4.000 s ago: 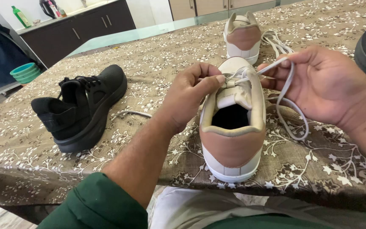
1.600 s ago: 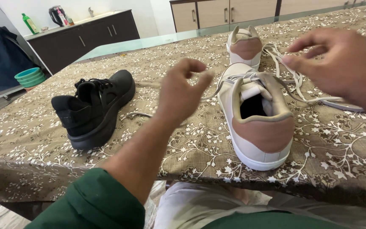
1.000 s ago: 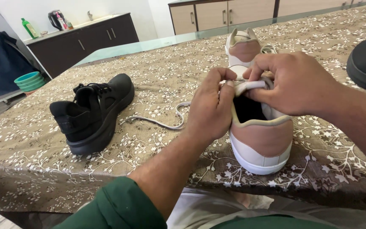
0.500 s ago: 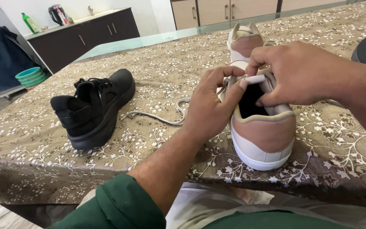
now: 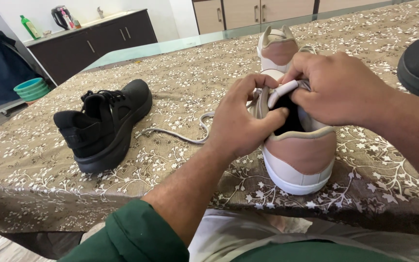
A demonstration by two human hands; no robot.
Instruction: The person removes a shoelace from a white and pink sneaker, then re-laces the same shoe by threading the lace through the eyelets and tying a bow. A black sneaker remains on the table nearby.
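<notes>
white and pink sneaker (image 5: pixel 297 155) at 6 o'clock, near counter (image 5: pixel 40 165) edge | left hand (image 5: pixel 241 121) grip pinched on tongue side | right hand (image 5: pixel 340 87) grip closed on soft, bendy white lace (image 5: pixel 283 90); hold it near the eyelets | black sneaker (image 5: pixel 103 121) at 9 o'clock | second white sneaker (image 5: pixel 275 46) at 12 o'clock

Near sneaker (image 5: pixel 299 155): white w/ dusty-pink heel, beige collar. Lace (image 5: pixel 180 136): white. Other sneaker (image 5: pixel 105 123): all black. Tablecloth (image 5: pixel 180 73): brown w/ white floral vines. Sleeve (image 5: pixel 127 237): dark green.

A white sneaker (image 5: pixel 297 155) with a pinkish heel stands upright, heel toward the table edge; its loose white lace (image 5: pixel 180 136) trails toward nine o'clock.
</notes>
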